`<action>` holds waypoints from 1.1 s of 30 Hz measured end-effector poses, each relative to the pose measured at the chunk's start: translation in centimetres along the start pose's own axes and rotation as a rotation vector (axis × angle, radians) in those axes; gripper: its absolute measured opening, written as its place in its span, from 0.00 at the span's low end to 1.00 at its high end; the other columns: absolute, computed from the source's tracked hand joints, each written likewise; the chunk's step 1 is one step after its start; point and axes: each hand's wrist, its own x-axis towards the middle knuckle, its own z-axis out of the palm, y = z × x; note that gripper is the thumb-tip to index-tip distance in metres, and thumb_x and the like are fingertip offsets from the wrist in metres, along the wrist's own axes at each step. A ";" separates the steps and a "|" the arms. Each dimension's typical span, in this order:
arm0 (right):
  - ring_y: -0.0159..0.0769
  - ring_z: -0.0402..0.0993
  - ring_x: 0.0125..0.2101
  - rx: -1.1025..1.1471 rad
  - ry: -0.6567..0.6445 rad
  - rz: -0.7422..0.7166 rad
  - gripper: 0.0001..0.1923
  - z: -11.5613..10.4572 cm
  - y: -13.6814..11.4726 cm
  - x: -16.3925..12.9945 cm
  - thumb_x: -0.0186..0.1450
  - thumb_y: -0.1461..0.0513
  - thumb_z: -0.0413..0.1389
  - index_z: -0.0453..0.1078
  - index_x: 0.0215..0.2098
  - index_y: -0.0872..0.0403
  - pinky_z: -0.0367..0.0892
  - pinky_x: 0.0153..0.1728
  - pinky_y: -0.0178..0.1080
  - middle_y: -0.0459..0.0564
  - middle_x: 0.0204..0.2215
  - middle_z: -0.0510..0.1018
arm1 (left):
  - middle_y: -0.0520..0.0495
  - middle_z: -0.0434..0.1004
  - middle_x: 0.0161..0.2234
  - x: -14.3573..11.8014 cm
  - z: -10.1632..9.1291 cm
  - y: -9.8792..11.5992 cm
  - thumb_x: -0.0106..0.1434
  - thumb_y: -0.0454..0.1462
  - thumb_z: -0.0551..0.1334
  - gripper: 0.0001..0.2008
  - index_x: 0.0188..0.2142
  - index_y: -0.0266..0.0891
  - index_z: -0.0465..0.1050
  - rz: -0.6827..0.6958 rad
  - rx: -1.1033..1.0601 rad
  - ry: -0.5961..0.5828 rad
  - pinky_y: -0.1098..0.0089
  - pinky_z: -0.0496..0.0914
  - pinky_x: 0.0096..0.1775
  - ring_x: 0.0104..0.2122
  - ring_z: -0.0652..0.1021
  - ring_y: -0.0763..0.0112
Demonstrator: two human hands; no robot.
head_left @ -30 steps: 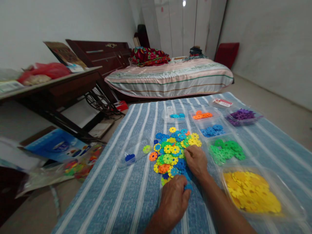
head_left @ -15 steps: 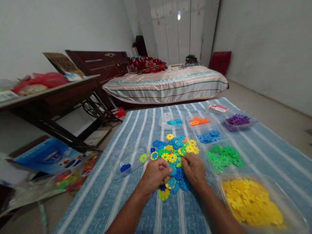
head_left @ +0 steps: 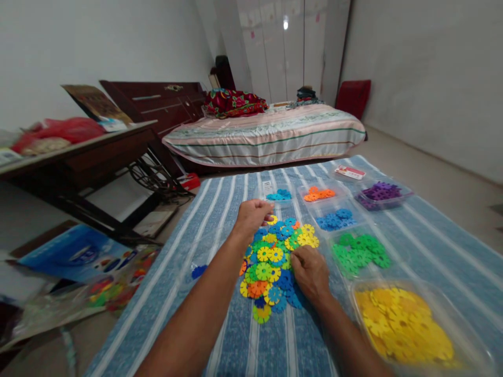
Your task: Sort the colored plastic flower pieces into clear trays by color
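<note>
A mixed pile of flower-shaped plastic discs (head_left: 271, 262) in yellow, blue, green and orange lies on the striped cloth. My left hand (head_left: 254, 215) hangs over the far edge of the pile, just short of the clear tub of light-blue discs (head_left: 280, 195). Its thumb and fingers are closed together; whatever they may hold is hidden. My right hand (head_left: 311, 272) rests at the pile's right side, fingers curled in, beside dark-blue discs (head_left: 286, 280). I cannot see what is inside its grip.
Clear tubs hold orange discs (head_left: 319, 194), blue discs (head_left: 336, 219), purple discs (head_left: 380, 193), green discs (head_left: 360, 253) and yellow discs (head_left: 404, 324). Left of the pile are a few dark-blue discs (head_left: 199, 271), partly behind my left forearm. A bed (head_left: 263, 139) stands beyond.
My left hand has moved forward from the pile's middle to its far edge, uncovering orange and green discs. My right hand has stayed nearly in place.
</note>
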 end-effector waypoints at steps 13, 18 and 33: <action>0.36 0.68 0.33 -0.016 -0.019 -0.009 0.12 -0.2 0.7 -0.1 0.65 0.59 0.50 0.71 0.27 0.52 0.57 0.37 0.38 0.47 0.27 0.74 | 0.49 0.78 0.30 -10.1 -4.9 -10.8 0.58 0.41 0.57 0.09 0.29 0.40 0.74 0.304 0.536 0.171 0.67 0.72 0.37 0.32 0.78 0.66; 0.37 0.67 0.33 -0.033 -0.002 -0.007 0.13 -0.4 0.4 -0.2 0.65 0.59 0.49 0.70 0.25 0.52 0.56 0.36 0.38 0.47 0.27 0.74 | 0.40 0.79 0.46 -11.4 -4.7 -14.4 0.59 0.41 0.59 0.11 0.39 0.40 0.75 0.394 0.637 0.313 0.55 0.72 0.52 0.48 0.77 0.57; 0.36 0.67 0.32 -0.020 -0.011 -0.002 0.14 -0.6 0.1 -0.1 0.65 0.59 0.48 0.69 0.24 0.52 0.57 0.36 0.38 0.47 0.26 0.73 | 0.34 0.67 0.60 -13.4 0.1 -17.4 0.64 0.43 0.59 0.27 0.61 0.37 0.62 0.489 0.703 0.262 0.47 0.66 0.58 0.61 0.68 0.52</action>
